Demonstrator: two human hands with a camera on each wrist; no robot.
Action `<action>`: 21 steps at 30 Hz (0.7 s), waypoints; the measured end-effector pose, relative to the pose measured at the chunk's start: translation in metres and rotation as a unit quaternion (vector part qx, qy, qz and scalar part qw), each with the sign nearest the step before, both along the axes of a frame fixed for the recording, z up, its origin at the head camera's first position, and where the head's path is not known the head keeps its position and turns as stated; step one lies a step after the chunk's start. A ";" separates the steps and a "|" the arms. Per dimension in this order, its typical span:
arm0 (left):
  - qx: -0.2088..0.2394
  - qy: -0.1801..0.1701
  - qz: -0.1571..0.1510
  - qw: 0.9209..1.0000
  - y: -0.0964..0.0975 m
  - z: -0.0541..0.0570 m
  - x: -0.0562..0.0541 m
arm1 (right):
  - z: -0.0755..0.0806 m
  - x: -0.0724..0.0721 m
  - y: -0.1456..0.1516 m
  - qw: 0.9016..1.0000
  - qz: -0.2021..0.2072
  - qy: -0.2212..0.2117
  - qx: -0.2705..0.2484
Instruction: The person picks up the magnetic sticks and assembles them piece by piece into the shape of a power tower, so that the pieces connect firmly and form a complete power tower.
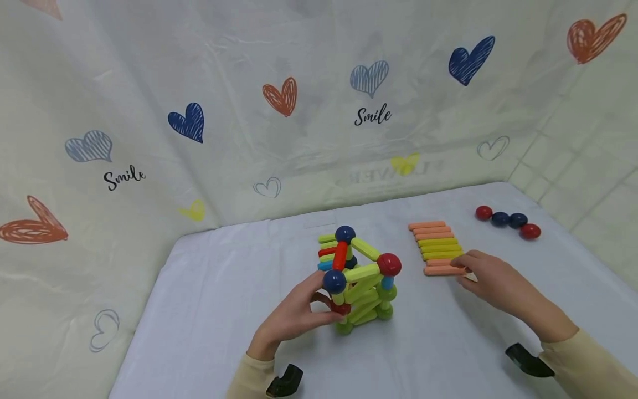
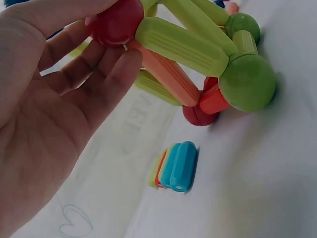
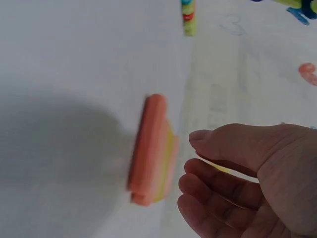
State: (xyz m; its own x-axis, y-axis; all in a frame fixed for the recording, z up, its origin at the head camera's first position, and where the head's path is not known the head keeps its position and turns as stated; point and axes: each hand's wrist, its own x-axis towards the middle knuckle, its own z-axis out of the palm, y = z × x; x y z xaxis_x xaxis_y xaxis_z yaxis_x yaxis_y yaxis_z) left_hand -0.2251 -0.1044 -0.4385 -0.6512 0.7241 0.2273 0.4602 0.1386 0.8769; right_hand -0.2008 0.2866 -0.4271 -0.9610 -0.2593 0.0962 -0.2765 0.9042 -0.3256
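A toy structure of rods and balls [image 1: 364, 296] stands on the table, with lime-green rods, green balls low down and blue and red balls on top. My left hand [image 1: 301, 305] holds it at a lower red ball [image 2: 116, 22], thumb and fingers around that ball. An orange rod [image 2: 166, 74] slants inside the frame in the left wrist view. My right hand [image 1: 490, 280] hovers at the near end of a row of orange and yellow rods, its fingers loosely bent with nothing between them. The nearest orange rod [image 3: 148, 144] lies apart from the fingertips in the right wrist view.
Behind the structure lies a row of green, red and blue rods [image 1: 326, 252], partly hidden by it. Red and dark blue balls [image 1: 500, 219] sit at the back right. A white curtain [image 1: 309, 155] with printed hearts hangs behind the table.
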 end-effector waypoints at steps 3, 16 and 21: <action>-0.005 0.012 0.000 1.000 0.000 0.000 -0.001 | -0.017 -0.004 0.009 0.999 0.004 -0.020 0.034; 0.019 -0.046 0.090 0.995 -0.018 -0.011 -0.014 | -0.030 -0.014 0.007 0.995 0.030 0.058 0.071; -0.070 -0.068 0.089 0.991 -0.020 -0.025 -0.017 | -0.032 -0.016 0.005 0.994 0.039 0.042 0.093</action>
State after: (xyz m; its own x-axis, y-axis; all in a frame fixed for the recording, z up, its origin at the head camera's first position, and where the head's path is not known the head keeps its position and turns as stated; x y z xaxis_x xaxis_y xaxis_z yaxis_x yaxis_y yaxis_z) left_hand -0.2423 -0.1239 -0.4631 -0.7889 0.6136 0.0341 0.2961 0.3308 0.8961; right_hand -0.2165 0.2912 -0.4586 -0.9279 -0.3536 0.1184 -0.3674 0.9212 -0.1284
